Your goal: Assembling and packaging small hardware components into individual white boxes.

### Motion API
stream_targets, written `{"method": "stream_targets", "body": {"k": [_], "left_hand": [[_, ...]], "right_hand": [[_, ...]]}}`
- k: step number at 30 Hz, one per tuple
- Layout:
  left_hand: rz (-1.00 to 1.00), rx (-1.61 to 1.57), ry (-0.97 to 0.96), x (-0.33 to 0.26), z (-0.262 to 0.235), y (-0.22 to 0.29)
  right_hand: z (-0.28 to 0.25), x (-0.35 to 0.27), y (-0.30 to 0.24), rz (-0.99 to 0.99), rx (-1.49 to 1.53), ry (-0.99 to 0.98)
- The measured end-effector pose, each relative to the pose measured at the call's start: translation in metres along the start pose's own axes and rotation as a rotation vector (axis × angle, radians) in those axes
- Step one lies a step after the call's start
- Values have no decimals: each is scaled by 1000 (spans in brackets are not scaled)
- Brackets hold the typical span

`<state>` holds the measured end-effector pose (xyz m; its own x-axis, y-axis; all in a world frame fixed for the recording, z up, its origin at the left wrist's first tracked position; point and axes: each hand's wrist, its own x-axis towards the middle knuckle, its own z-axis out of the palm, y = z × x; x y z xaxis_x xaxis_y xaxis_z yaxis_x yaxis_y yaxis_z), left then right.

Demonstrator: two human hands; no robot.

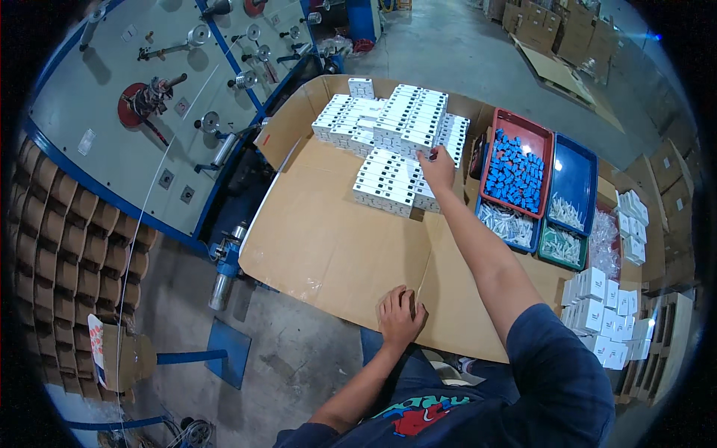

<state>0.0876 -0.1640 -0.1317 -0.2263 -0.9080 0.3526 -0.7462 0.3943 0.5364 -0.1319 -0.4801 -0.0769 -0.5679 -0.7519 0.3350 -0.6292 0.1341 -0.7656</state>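
The right hand, its grip unclear, could topple the white stack by nudging it; the left hand rests unclenched.

R fingers partly hid., grip unclear; print on wht boxes too sm.

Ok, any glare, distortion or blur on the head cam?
Head view: black fisheye rim, edges of the machine panel bowed; small blue glare spot at upper right; shadows on that panel; right hand and stacked white boxes reasonably sharp, no obvious motion blur.
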Motion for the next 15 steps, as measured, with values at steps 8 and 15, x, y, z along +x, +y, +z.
{"method": "stream_targets", "body": {"k": [8, 15], "left_hand": [[11, -33, -4, -1, 1, 1], [45, -399, 72, -15, -4, -19]], "right_hand": [[-19, -6, 3, -45, -35, 64], [-100, -120, 37, -56, 213, 0]]}}
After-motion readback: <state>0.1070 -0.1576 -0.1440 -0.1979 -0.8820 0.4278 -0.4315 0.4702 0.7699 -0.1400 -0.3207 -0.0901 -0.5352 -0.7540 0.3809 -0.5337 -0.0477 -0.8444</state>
